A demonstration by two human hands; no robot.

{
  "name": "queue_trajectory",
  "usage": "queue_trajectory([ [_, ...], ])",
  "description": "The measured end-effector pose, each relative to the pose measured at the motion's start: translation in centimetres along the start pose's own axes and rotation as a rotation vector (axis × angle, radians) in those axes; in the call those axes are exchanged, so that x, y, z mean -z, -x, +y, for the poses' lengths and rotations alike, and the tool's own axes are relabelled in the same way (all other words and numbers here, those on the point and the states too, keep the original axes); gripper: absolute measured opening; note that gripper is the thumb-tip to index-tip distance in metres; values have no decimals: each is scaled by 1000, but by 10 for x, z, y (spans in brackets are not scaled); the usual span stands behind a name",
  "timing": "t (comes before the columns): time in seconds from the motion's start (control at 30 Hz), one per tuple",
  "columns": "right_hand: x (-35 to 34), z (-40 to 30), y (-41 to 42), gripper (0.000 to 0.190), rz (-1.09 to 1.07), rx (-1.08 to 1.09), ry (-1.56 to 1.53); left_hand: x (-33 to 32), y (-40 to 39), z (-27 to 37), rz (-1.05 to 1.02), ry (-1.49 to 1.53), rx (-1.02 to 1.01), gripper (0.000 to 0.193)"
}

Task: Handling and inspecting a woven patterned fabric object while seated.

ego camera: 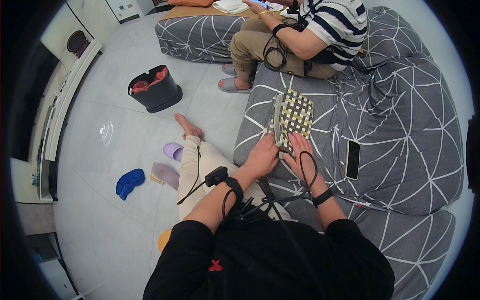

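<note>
A folded cloth item (296, 112) with a green, grey and white woven check pattern and a plain grey edge lies on the patterned sofa cover (322, 90) before me. My left hand (263, 153) is at its near left corner, the fingers against the edge; whether they grip it is hidden. My right hand (301, 153) lies on its near end with the fingers spread over the check pattern and the thumb towards the left hand. Black straps with cables are around both wrists, and one cable loops over my right hand.
A smartphone (352, 160) lies on the sofa right of my hands. Another person (311, 41) sits beyond, holding a phone. On the floor are a black bin (155, 90) with a red liner, purple slippers (165, 175) and a blue cloth-like item (129, 183). Loose cables cross my lap.
</note>
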State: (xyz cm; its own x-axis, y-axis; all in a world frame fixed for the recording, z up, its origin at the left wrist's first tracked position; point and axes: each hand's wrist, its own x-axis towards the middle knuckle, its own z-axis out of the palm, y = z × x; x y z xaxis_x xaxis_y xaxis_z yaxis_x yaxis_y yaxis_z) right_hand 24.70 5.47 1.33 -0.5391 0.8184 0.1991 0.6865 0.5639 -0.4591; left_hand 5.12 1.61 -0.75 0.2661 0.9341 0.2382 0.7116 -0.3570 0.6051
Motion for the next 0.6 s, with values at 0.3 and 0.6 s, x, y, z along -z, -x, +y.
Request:
queue_trajectory([
  [0.3, 7, 35, -13, 57, -238, 53, 51, 23, 1, 12, 20, -296, -293, 75],
  [0.6, 4, 31, -98, 52, -252, 359, 57, 12, 5, -3, 33, -252, -233, 59],
])
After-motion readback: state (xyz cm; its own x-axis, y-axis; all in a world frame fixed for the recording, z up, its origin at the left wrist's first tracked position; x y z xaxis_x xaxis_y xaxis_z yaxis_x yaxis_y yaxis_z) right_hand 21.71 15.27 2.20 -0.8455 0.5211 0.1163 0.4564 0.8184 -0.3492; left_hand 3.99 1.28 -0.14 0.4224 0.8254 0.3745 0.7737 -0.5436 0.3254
